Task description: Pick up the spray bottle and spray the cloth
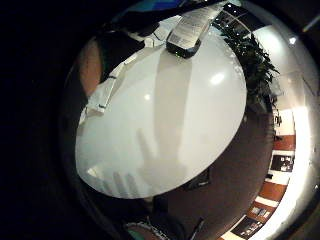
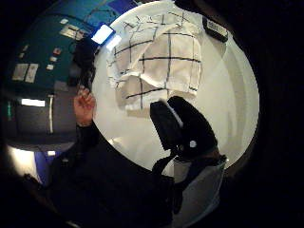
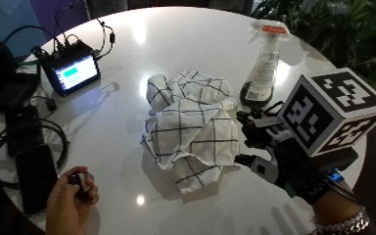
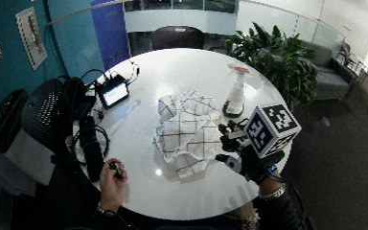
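A clear spray bottle (image 3: 263, 73) with a white and red head stands upright on the round white table (image 3: 175, 39), just beyond the right edge of a crumpled white cloth (image 3: 191, 132) with a black grid. My gloved right hand (image 3: 272, 147) hovers above the table at the cloth's near right side, short of the bottle and touching neither. Its fingers look spread and hold nothing; their shadow falls on the tabletop (image 1: 150, 160). The palm views show the bottle (image 1: 189, 27) and the cloth (image 2: 156, 57) ahead of the hand (image 2: 183, 126).
The bare left hand (image 3: 74, 196) holds a small black object at the table's near left edge. A small lit screen (image 3: 74, 71) with cables and a black phone (image 3: 35, 176) lie at the left. A leafy plant (image 4: 273, 52) stands beyond the table's right side.
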Motion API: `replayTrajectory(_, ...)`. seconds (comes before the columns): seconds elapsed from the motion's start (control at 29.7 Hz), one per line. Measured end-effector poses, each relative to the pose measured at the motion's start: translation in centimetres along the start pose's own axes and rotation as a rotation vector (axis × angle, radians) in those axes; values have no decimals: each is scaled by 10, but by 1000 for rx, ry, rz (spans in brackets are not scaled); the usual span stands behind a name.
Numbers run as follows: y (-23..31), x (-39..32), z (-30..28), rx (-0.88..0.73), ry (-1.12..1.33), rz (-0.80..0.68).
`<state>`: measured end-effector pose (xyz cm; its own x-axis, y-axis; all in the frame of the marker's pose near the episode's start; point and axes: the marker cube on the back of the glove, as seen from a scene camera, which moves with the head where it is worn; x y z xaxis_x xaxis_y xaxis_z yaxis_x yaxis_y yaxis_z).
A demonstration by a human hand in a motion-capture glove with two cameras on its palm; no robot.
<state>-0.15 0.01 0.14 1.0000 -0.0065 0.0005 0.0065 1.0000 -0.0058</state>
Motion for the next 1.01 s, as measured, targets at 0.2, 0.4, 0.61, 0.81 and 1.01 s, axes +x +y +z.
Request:
replayTrajectory(0.2, -1, -5, 4, -8, -4, -13)
replayTrajectory(0.4, -2, -7, 8, -15, -12, -14)
replayTrajectory(0.61, -5, -9, 11, -18, -12, -24)
replayTrajectory(0.81, -14, -12, 12, -10, -12, -37)
replayTrajectory(1.01, -29, -9, 17, 24, -9, -4)
